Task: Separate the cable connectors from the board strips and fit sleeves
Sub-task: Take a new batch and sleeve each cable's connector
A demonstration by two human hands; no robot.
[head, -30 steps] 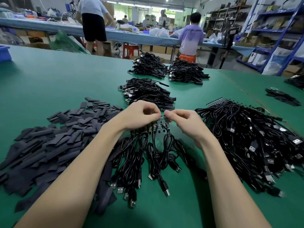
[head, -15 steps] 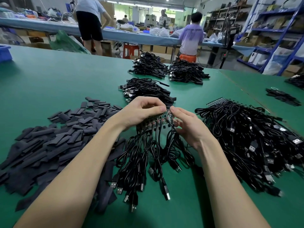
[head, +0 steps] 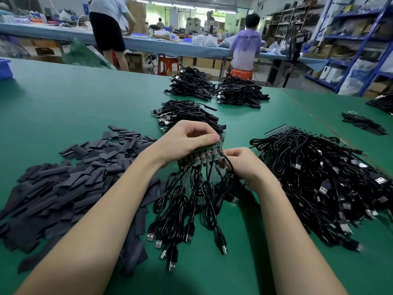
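Over at the left of the frame sits the heap of flat black sleeves (head: 70, 177), spread across the green table (head: 63, 99) and not in play yet. Moving to the centre, the left hand (head: 182, 143) has its fingers and thumb curled round the top of the green board strip (head: 204, 153), holding it up off the table while its black cables (head: 191, 201) dangle down toward the lower middle, plugs resting on the mat. Just right of that, the right hand (head: 242, 165) pinches the end connector at the strip's right edge, fingers tight on it. This looks like the separating step: the next move likely calls for a firm snap or twist there. At right, a big pile of unprocessed cables (head: 323, 179) waits.
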